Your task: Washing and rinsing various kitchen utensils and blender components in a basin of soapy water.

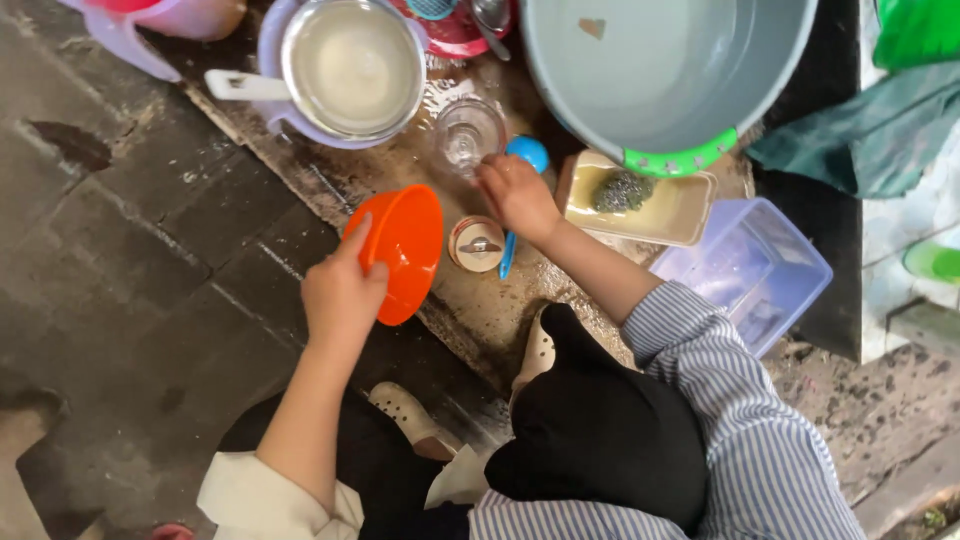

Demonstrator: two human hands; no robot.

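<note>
A steel pot (352, 68) of cloudy water stands at the far left of the wet slab. Below and right of the pot, the left hand (342, 292) clamps the rim of a tilted orange bowl (402, 250). Right of the bowl stands a small jar (477, 244). Above it, the right hand (516, 195) touches a clear glass (467, 135), fingers curled; whether they grip it I cannot tell. Further right lies a tray (680, 212) holding a scrubber (621, 190).
</note>
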